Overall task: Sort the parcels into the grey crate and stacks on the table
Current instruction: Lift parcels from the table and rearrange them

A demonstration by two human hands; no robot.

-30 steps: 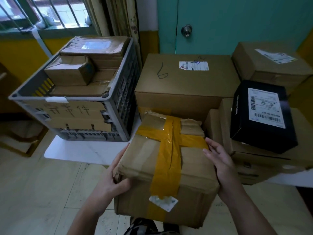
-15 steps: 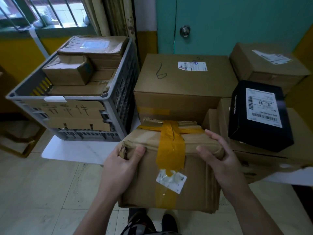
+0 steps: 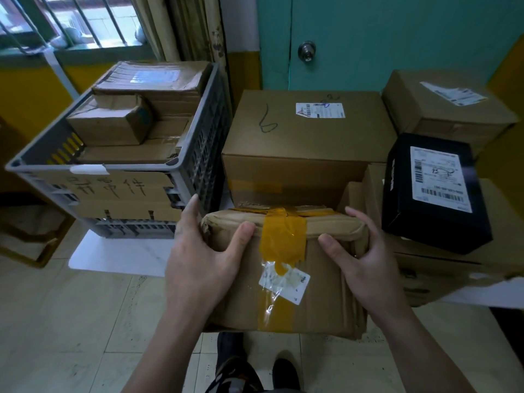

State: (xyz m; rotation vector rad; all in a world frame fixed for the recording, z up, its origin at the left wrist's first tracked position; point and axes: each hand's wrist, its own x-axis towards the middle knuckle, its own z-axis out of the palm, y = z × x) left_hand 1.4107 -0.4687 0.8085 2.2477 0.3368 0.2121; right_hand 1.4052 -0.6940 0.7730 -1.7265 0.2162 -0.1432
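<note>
Both hands are gripping the taped parcel [image 3: 326, 293]: left hand [image 3: 198, 259] at its 9 o'clock side, right hand [image 3: 365, 259] at 3, thumbs pressing the near face. Parcel is sitting at the table [image 3: 122, 251] edge, grey crate [image 3: 93, 165] at 10 o'clock. Risk: the crushed cardboard is looking soft, so it could be slipping mid-lift.

Grey crate [image 3: 198, 154]: one. Black box [image 3: 433, 194]: one. Yellow-taped parcel [image 3: 326, 279]: one.

Taped parcel [image 3: 283, 268] tipped forward; left hand [image 3: 198, 262], right hand [image 3: 365, 265] thumbs now on near face.
</note>
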